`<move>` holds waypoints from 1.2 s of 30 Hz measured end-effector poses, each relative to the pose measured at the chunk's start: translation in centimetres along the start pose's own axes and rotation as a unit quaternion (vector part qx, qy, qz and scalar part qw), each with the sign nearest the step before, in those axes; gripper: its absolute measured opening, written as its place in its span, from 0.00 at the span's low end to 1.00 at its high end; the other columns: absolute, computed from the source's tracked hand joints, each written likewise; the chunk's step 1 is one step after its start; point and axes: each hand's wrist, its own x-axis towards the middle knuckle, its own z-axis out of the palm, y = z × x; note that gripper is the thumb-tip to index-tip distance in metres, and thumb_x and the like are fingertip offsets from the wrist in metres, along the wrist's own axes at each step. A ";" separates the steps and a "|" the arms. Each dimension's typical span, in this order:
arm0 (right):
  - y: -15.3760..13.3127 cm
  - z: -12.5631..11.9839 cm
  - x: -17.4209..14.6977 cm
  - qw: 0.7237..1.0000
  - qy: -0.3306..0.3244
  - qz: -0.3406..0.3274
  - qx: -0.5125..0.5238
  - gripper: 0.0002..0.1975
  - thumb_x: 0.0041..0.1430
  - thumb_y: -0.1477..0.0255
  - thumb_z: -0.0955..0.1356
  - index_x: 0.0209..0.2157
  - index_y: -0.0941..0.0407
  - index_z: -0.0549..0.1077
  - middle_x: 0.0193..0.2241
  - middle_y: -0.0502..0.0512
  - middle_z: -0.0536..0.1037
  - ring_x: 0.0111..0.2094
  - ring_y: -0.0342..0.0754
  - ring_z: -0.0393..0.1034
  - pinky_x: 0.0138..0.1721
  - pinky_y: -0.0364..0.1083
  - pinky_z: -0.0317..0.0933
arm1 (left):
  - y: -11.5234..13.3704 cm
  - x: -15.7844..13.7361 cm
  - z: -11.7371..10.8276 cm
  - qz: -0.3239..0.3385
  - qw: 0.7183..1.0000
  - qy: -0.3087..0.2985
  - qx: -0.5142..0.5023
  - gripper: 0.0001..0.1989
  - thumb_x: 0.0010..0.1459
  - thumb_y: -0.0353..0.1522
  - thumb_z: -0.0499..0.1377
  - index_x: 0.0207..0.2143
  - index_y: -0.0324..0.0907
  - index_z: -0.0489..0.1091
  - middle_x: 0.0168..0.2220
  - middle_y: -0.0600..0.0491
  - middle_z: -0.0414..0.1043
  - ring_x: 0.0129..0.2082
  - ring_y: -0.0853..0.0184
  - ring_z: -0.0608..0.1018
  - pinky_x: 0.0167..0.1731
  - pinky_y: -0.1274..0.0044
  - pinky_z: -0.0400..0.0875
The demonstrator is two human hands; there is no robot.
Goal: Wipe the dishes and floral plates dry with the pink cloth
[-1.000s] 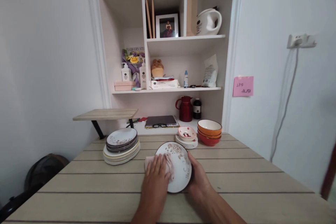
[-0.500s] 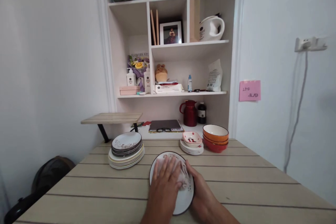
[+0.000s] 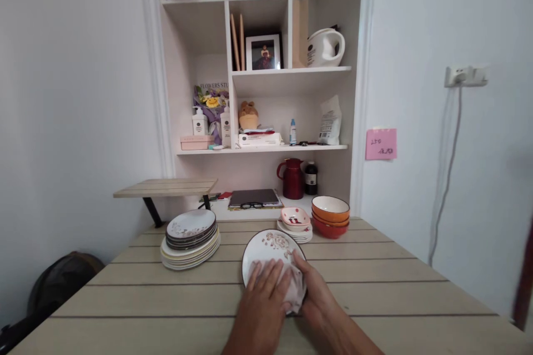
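Observation:
A white plate point(image 3: 255, 258) with a dark rim and a brown flower print is tilted up in front of me over the table. My right hand point(image 3: 318, 294) grips its right edge, the thumb on the upper face and the other fingers hidden beneath. On the plate's lower half lies a crumpled pale pink cloth point(image 3: 296, 288). My left hand point(image 3: 264, 299) presses the cloth down, fingers laid forward over it and thumb at its near edge.
Stacked plates point(image 3: 190, 241) stand at the left of the slatted table point(image 3: 166, 299). Small dishes point(image 3: 295, 224) and orange and red bowls point(image 3: 331, 219) are stacked at the back right. Behind are a red jug point(image 3: 292, 179), glasses point(image 3: 252, 206) and a raised wooden shelf point(image 3: 166, 187).
My left hand and the cloth have slid down the plate, uncovering the flower print near its far edge. The plate's far edge sits higher in view. The camera has turned slightly right.

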 end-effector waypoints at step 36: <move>0.6 0.6 -0.2 0.999 -0.030 0.013 0.042 0.22 0.56 0.63 0.69 0.47 0.64 0.75 0.33 0.63 0.84 0.40 0.56 0.78 0.49 0.52 0.65 | -1.6 -0.7 0.9 -0.167 0.979 0.069 0.093 0.31 0.62 0.29 0.52 0.66 0.49 0.49 0.65 0.50 0.56 0.64 0.59 0.59 0.59 0.59 0.58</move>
